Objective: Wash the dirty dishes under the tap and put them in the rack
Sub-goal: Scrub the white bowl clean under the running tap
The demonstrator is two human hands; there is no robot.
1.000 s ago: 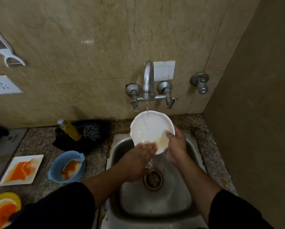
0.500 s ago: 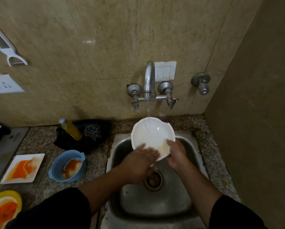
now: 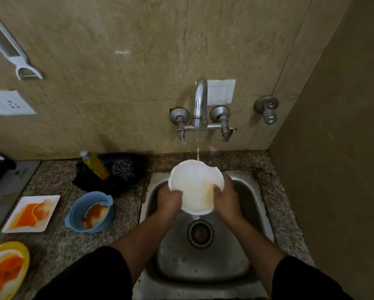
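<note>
Gripping the white bowl by opposite rims, fingers curled behind

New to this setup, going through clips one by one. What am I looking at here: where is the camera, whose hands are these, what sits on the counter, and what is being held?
No machine here: a person wears a camera on the head, looking down at their own bare hands. The left hand and right hand each grip a side of a white bowl, held over the steel sink under the running tap; a faint orange stain shows inside it. On the counter to the left wait a blue bowl, a white square plate and a yellow plate, all smeared orange, plus a yellow bottle and a steel scrubber.
</note>
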